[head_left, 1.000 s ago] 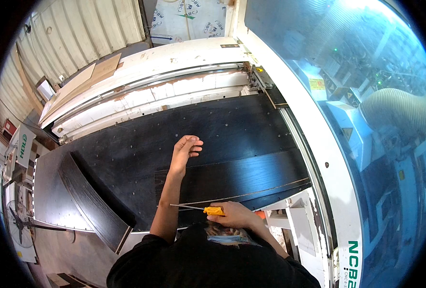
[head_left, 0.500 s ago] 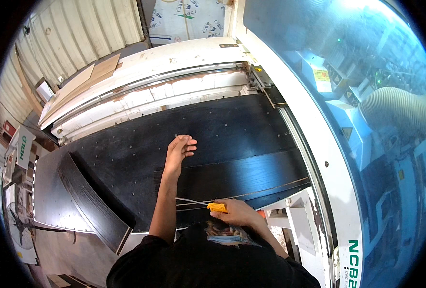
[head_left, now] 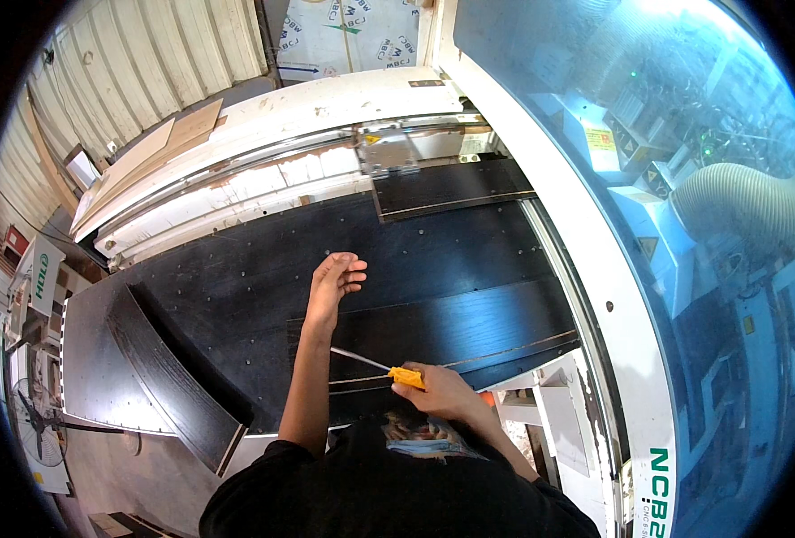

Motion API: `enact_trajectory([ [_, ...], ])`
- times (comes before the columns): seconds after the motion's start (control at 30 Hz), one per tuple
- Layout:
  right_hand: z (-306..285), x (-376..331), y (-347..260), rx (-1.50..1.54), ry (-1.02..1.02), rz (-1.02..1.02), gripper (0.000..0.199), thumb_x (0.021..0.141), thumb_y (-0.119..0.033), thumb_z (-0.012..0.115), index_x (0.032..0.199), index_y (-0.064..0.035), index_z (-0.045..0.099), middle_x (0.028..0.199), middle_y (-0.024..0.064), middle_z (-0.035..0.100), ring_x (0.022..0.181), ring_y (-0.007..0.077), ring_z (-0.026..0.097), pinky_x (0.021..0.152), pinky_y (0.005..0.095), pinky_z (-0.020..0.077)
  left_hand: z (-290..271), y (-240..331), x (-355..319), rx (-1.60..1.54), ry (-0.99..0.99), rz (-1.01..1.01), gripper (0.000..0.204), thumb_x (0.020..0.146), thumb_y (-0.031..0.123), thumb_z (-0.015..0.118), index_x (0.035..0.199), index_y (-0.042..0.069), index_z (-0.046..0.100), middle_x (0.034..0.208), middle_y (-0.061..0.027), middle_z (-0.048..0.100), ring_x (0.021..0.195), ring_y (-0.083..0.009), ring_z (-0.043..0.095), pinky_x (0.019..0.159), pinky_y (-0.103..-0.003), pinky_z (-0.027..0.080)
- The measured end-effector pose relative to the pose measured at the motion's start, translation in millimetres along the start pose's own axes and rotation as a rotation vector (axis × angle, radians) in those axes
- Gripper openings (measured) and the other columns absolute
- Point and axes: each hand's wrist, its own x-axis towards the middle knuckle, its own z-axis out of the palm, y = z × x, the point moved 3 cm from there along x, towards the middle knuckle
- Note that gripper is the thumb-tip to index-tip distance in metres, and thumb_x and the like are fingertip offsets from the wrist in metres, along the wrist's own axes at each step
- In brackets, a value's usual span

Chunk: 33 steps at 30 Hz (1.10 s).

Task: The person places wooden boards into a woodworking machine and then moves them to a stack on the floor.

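My right hand (head_left: 442, 392) grips the yellow handle of a screwdriver (head_left: 406, 377). Its thin metal shaft points left, across to my left forearm. Over the black table, my left hand (head_left: 336, 273) is raised with its fingers curled in; whether anything small sits in them is hidden. A dark wood-grain board (head_left: 478, 327) lies flat under and beyond my right hand, with a pale line along its near edge. At the far right of the table, another dark board (head_left: 451, 190) sticks out beside a metal carriage (head_left: 388, 154).
A long narrow dark board (head_left: 169, 372) lies at an angle on the left, its near end overhanging the edge. On the right stands a white machine frame (head_left: 595, 269) with a blue see-through cover and a ribbed hose (head_left: 743, 204). A white rail beam (head_left: 308, 108) runs behind.
The carriage has slid left along the far rail, and a dark board has come into view beside it. The screwdriver's tip has swung slightly farther from me. My left hand has stayed put.
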Motion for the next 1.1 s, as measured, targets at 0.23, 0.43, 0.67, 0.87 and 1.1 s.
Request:
enact_trajectory([
  [0.23, 2.1, 14.8, 23.7, 0.072, 0.312, 0.081, 0.059, 0.099, -0.048, 0.059, 0.136, -0.0020, 0.060, 0.111, 0.0245, 0.072, 0.105, 0.0414, 0.069, 0.091, 0.0470, 0.0543, 11.8, -6.6, -6.4, -0.070, -0.143, -0.004, 0.027, 0.107, 0.031, 0.051, 0.114, 0.009, 0.064, 0.103, -0.0085, 0.073, 0.096, -0.0186, 0.070, 0.089, -0.037, 0.053],
  [0.43, 16.1, 30.3, 47.4, 0.168, 0.375, -0.007, 0.055, 0.098, -0.045, 0.062, 0.131, -0.0012, 0.063, 0.107, 0.0267, 0.072, 0.103, 0.0432, 0.069, 0.090, 0.0488, 0.0538, 22.5, -15.7, -6.1, -0.138, -0.220, -0.042, 0.025, 0.107, 0.029, 0.052, 0.117, 0.009, 0.063, 0.109, -0.0081, 0.072, 0.102, -0.0183, 0.069, 0.091, -0.038, 0.053],
  [0.67, -36.4, 17.6, 107.6, 0.182, 0.852, 0.309, 0.044, 0.098, -0.041, 0.064, 0.114, 0.0004, 0.066, 0.102, 0.0284, 0.070, 0.099, 0.0475, 0.066, 0.084, 0.0513, 0.0521, 28.7, -19.5, 26.0, 0.094, -0.080, 0.032, 0.021, 0.104, 0.025, 0.057, 0.120, 0.012, 0.063, 0.117, 0.0003, 0.061, 0.109, -0.0128, 0.058, 0.094, -0.034, 0.047],
  [0.87, -55.8, 1.5, 155.8, 0.273, 0.833, 0.304, 0.045, 0.098, -0.040, 0.065, 0.115, 0.0010, 0.067, 0.096, 0.0235, 0.071, 0.094, 0.0396, 0.070, 0.081, 0.0455, 0.0525, 38.9, -70.7, 143.3, 0.655, -0.150, 0.319, 0.040, 0.097, 0.034, 0.066, 0.125, 0.006, 0.059, 0.119, -0.0126, 0.063, 0.116, -0.0281, 0.058, 0.102, -0.042, 0.047],
  [1.1, -40.8, -2.7, 113.8, 0.623, 0.159, 0.265, 0.055, 0.094, -0.055, 0.069, 0.112, -0.0034, 0.067, 0.081, 0.0024, 0.064, 0.074, 0.0100, 0.060, 0.061, 0.0270, 0.0484, 41.5, -100.5, 275.3, 1.405, -0.005, 0.426, 0.069, 0.096, 0.055, 0.057, 0.150, 0.015, 0.043, 0.156, -0.0215, 0.037, 0.148, -0.0395, 0.030, 0.119, -0.058, 0.024],
])
